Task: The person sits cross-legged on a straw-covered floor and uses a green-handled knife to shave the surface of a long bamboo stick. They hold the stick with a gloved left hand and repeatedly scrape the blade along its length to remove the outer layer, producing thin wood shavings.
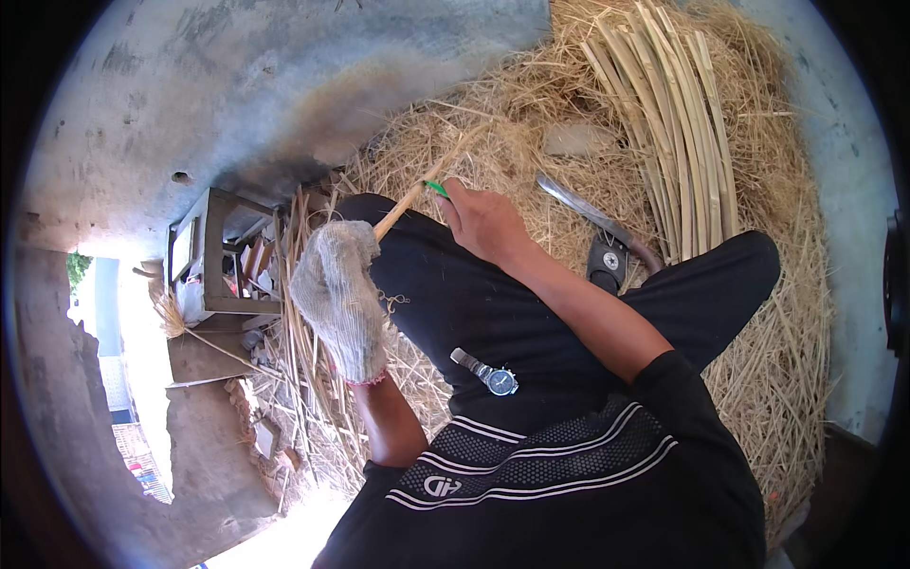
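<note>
My left hand (338,294), in a whitish knitted work glove, is closed around a thin pale strip of wood or bamboo (399,211). The strip slants up and away to the right from the glove, above my left leg. My bare right hand (487,224) is closed on a small tool with a bright green handle (437,189). The green part rests at or right beside the strip; the tool's working end is too small to make out. A metal-band wristwatch (500,381) lies loose on my dark trousers.
Shavings (531,161) cover the floor. A long curved blade (583,207) with a brown handle lies beyond my right leg, near a dark shoe (607,262). Split strips (678,133) form a bundle at far right. A small wooden cabinet (237,303) stands left, by the wall (237,85).
</note>
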Demonstrator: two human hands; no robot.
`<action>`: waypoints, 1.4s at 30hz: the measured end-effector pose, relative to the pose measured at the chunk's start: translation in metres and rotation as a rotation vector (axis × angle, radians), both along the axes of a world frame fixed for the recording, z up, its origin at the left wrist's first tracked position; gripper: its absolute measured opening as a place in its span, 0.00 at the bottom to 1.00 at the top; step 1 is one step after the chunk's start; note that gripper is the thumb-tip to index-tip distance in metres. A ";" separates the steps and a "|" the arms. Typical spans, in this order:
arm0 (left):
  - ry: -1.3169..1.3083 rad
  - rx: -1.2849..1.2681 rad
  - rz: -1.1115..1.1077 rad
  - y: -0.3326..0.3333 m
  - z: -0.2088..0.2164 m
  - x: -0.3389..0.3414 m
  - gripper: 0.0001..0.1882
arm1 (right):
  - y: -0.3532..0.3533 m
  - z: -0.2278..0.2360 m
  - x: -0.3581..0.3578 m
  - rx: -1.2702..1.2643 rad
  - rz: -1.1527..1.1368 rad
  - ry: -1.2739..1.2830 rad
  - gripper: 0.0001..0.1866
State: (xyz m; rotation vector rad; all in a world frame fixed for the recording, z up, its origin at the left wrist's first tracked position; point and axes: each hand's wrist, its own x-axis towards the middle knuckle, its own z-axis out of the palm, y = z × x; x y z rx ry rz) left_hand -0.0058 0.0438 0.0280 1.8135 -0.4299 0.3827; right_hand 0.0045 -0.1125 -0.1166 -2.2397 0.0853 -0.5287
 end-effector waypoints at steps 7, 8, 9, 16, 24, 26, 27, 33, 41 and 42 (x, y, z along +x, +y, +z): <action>0.001 0.063 0.006 -0.004 0.005 0.001 0.22 | -0.148 -0.192 0.000 -0.126 -0.562 1.141 0.16; 0.016 0.056 0.033 0.007 0.010 0.002 0.23 | -0.168 -0.190 -0.015 -0.121 -0.486 1.130 0.17; 0.041 0.015 0.054 0.009 0.008 0.001 0.24 | -0.171 -0.194 -0.033 -0.127 -0.506 1.048 0.17; -0.002 -0.051 0.155 -0.010 -0.003 0.007 0.24 | -0.123 -0.110 -0.009 0.084 -0.235 0.550 0.18; -0.064 -0.161 0.199 -0.010 -0.012 0.011 0.18 | 0.026 0.079 -0.046 0.264 0.133 -0.209 0.10; -0.087 -0.114 0.147 -0.010 -0.015 0.012 0.18 | 0.032 0.063 -0.045 0.216 0.090 -0.133 0.09; -0.092 -0.085 0.135 -0.009 -0.016 0.012 0.18 | 0.035 0.058 -0.045 0.190 0.068 -0.097 0.09; -0.053 -0.193 0.184 -0.011 -0.015 0.012 0.20 | 0.046 0.077 -0.049 0.119 0.058 0.032 0.09; -0.311 0.032 0.339 -0.023 -0.026 0.010 0.19 | 0.049 0.075 -0.063 0.210 0.060 -0.052 0.09; -0.345 0.007 0.384 -0.026 -0.028 0.010 0.19 | 0.049 0.076 -0.065 0.221 0.073 -0.054 0.09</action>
